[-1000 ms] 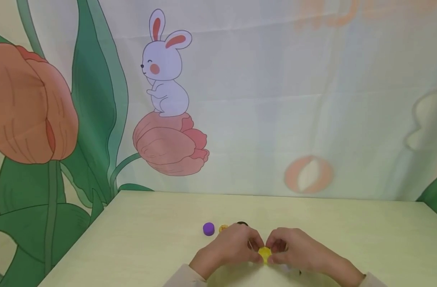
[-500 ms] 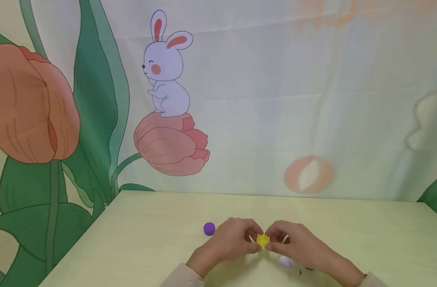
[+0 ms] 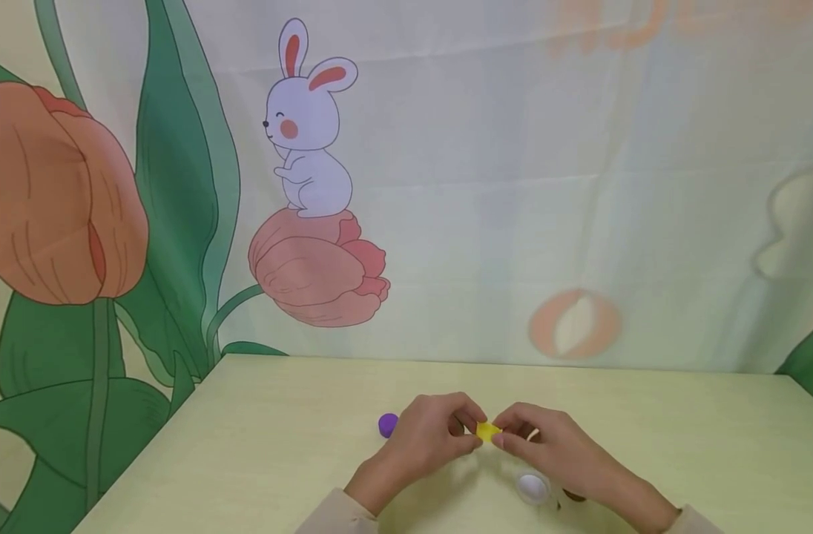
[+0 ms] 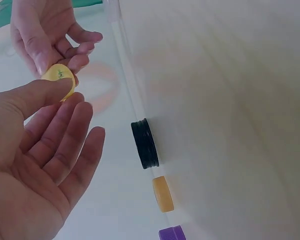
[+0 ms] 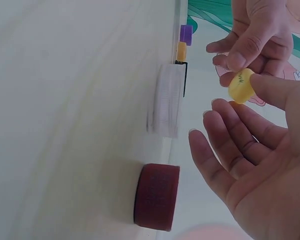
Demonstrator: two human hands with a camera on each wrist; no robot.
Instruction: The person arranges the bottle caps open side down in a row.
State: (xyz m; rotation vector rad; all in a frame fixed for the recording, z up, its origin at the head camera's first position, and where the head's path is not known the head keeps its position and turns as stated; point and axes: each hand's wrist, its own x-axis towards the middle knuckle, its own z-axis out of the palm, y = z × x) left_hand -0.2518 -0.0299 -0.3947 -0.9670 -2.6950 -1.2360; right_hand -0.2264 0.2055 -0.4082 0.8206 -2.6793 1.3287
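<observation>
Between my two hands, above the table, is a small yellow bottle cap [image 3: 488,432]. My left hand [image 3: 429,437] pinches its left side between thumb and forefinger. From the right, the thumb and forefinger of my right hand [image 3: 560,452] pinch the same cap. In the left wrist view the yellow cap [image 4: 58,73] shows a small green mark on its face. The other fingers of both hands are loosely bent. Below my right hand lie a round clear-and-white lid [image 3: 533,487] and a dark red cap [image 5: 157,197], mostly covered by that hand in the head view.
A purple cap [image 3: 387,425] stands just left of my left hand. An orange-yellow cap [image 4: 163,194] and a wider black lid [image 4: 145,143] are in line with it, hidden behind the hand in the head view. A printed cloth [image 3: 446,222] hangs behind the table [image 3: 259,445].
Both hands have risen and moved away from me with the yellow cap, which has tilted from its hollow side to more edge-on. The white lid has come into view below.
</observation>
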